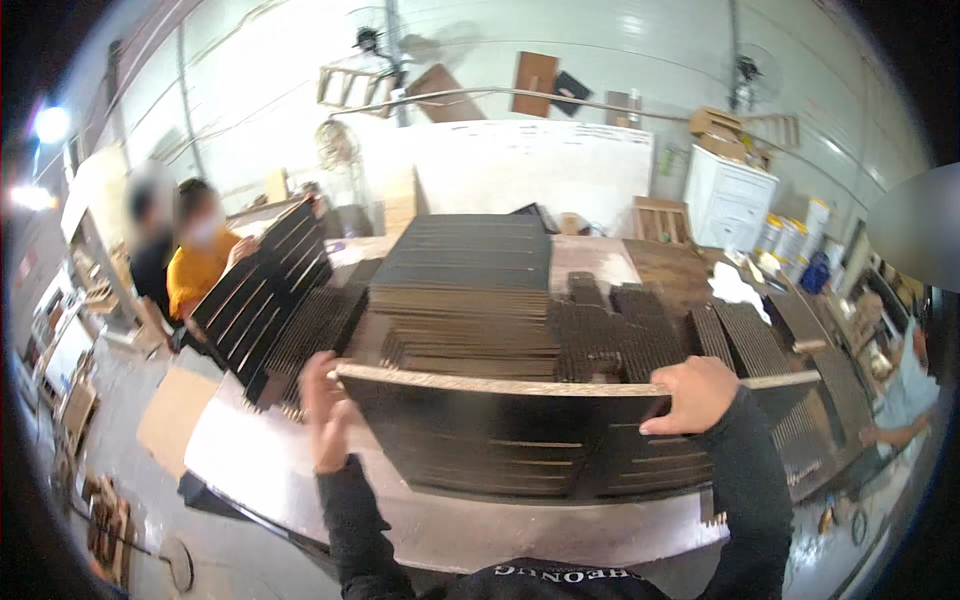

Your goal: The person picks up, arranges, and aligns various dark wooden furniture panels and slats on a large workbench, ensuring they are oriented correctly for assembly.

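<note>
A long black slotted panel [500, 435] stands tilted on its long edge on the table before me, its raw chipboard edge facing up. My right hand [695, 395] is closed over that top edge, right of the middle, thumb on the near face. At the panel's left end is my left hand [325, 410], slightly blurred, with fingers stretched and apart; I cannot tell whether it touches the corner. Behind the panel rises a tall stack of dark slotted boards [460, 255]. Bundles of narrow dark strips [625, 325] lie to its right.
At the left, a person in yellow [195, 265] holds another black slotted panel [265, 290] upright. More strips [745, 335] and a white cloth [740, 290] lie on the right of the table [260, 450]. Another person's arm [900, 432] shows at the far right.
</note>
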Available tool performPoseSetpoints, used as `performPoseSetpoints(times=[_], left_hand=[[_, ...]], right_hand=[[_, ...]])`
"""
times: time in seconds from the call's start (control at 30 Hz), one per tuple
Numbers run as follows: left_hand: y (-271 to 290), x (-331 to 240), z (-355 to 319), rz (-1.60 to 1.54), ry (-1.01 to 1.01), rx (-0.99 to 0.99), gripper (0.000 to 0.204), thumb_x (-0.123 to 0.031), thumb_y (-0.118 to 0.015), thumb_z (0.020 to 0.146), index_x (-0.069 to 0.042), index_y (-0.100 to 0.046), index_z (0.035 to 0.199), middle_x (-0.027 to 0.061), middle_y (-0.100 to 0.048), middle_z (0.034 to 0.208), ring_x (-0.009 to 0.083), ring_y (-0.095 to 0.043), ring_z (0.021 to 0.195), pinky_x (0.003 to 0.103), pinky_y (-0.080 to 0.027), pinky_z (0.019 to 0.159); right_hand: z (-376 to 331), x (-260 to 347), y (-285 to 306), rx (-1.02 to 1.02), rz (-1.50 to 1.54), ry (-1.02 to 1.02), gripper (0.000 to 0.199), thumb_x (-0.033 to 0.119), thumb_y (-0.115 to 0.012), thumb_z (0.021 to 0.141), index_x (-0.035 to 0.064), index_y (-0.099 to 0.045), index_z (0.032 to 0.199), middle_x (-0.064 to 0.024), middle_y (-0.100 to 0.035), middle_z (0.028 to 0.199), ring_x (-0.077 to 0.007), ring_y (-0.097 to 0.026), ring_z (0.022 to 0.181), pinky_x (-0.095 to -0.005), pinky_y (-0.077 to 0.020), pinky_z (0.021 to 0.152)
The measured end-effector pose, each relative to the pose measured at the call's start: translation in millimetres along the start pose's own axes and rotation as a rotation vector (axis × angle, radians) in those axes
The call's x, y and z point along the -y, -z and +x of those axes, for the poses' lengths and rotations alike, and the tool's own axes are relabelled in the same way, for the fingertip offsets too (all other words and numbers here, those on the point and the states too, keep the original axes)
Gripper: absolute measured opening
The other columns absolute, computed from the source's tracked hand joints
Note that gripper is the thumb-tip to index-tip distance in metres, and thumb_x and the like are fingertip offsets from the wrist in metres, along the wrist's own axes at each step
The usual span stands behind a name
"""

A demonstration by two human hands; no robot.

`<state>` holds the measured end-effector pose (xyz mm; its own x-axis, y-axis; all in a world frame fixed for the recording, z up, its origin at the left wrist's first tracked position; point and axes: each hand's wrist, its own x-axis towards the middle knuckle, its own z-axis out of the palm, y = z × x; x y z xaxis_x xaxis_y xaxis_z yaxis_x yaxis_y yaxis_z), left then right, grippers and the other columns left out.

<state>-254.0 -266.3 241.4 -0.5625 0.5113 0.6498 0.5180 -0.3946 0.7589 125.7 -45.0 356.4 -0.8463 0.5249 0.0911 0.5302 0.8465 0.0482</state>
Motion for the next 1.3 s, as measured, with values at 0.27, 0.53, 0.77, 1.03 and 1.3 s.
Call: performPoseSetpoints(times=[0.27,0.53,0.77,1.03,1.3], left_hand=[[-83.6,-71.3,43.0,0.857,-0.734,0.197,0.055,-0.06,-0.052,0.083,-0.006,-0.06,0.086,0.009,-0.06,0.083,0.0271,-0.056,0.083,0.035,-0.041,0.076],[-98.0,-48.6,30.5,0.917,-0.746,0.001,0.066,-0.068,-0.036,0.085,-0.01,-0.03,0.055,0.0049,-0.03,0.052,0.0227,-0.034,0.047,0.035,-0.024,0.051],[-93.9,-35.4,31.4,0.929,-0.78,-0.034,0.061,-0.064,-0.037,0.088,-0.011,-0.032,0.057,0.0044,-0.031,0.053,0.0209,-0.034,0.049,0.035,-0.024,0.052],[-100.6,-34.9,31.1,0.904,-0.754,-0.008,0.06,-0.059,-0.035,0.09,-0.008,-0.034,0.058,0.0079,-0.035,0.056,0.0252,-0.037,0.051,0.036,-0.025,0.054],[-99.6,-37.4,28.5,0.96,-0.75,-0.012,0.062,-0.062,-0.033,0.09,-0.007,-0.037,0.06,0.0089,-0.034,0.059,0.0282,-0.038,0.055,0.038,-0.026,0.055]], right_hand=[[-1.6,-0.5,-5.6,0.003,-0.02,-0.039,0.044,0.049,-0.073,0.062,0.0089,-0.061,0.075,-0.0142,-0.061,0.062,-0.0342,-0.062,0.064,-0.0423,-0.0501,0.06],[-7.3,4.3,-1.6,-0.054,0.019,-0.001,0.051,0.05,-0.075,0.06,0.01,-0.062,0.089,-0.0133,-0.062,0.062,-0.0334,-0.062,0.064,-0.0433,-0.0486,0.058],[-34.5,-23.2,96.2,-0.424,0.077,-0.089,0.033,0.039,-0.067,0.077,0.0074,-0.057,0.079,-0.0091,-0.056,0.059,-0.0274,-0.058,0.055,-0.0351,-0.045,0.053],[-12.7,-86.8,-10.5,-0.249,0.337,-0.229,0.033,0.034,-0.046,0.093,0.0034,-0.052,0.085,-0.0175,-0.056,0.077,-0.0357,-0.056,0.076,-0.0417,-0.0431,0.067],[-30.9,-80.8,32.4,-0.334,-0.047,-0.302,0.025,0.029,-0.048,0.09,0.0063,-0.055,0.084,-0.0177,-0.057,0.07,-0.0369,-0.058,0.069,-0.0454,-0.0431,0.061]])
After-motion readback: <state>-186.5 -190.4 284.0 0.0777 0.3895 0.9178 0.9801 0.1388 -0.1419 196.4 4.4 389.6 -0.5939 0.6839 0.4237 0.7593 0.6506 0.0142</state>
